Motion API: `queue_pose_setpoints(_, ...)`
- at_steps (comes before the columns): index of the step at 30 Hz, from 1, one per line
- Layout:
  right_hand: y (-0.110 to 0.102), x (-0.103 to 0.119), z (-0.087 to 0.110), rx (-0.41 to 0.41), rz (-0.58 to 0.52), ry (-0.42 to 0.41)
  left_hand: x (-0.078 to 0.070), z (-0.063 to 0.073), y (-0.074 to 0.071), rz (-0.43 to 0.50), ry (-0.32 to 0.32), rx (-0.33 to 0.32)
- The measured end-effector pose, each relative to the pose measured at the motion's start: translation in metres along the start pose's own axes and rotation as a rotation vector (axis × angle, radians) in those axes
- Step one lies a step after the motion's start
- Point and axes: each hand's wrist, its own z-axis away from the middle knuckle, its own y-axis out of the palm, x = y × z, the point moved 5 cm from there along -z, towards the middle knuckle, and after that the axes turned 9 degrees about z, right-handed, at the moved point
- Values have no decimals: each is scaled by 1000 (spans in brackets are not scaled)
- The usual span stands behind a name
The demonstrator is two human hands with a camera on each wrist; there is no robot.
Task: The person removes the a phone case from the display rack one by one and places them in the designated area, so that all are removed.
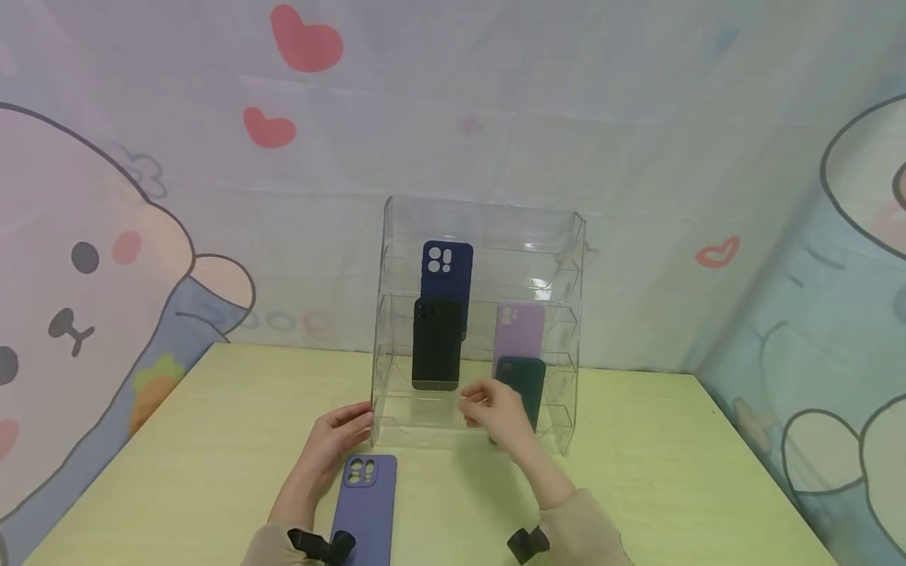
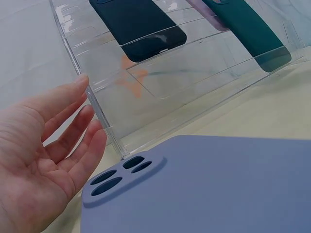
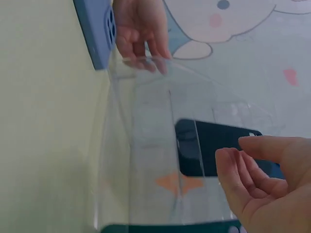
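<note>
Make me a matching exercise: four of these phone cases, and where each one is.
1. Black phone case
2. Lavender-blue phone case
3. Dark green phone case
4. Navy phone case

A. Lowest case in the clear tiered rack
B. Highest case in the rack
C. Outside the rack
D. In the rack, overlapping the highest case

Pairs: 1-D, 2-C, 3-A, 4-B

Head camera faces forward and down; closer wrist views share the rack (image 1: 478, 346).
</note>
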Motion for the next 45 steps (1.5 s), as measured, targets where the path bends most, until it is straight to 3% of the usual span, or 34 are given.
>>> queue_pose_setpoints(8,-47,0,-8,-165,20,-86,2,1,1,8,-3,-7)
queue_pose_setpoints(18,-86,-12,-4,-319,182,14,1,1,1,6,2,-2)
queue_pose_setpoints(25,-92,-23,-3,-383,203,26,1,0,0,16,-5,-5)
queue_pose_setpoints(39,-89,-40,-6,-342,252,33,-1,1,0,-6,-9,2)
queue_pose_setpoints(45,-88,-43,-5,-363,235,41,0,0,-1,-5,-8,4)
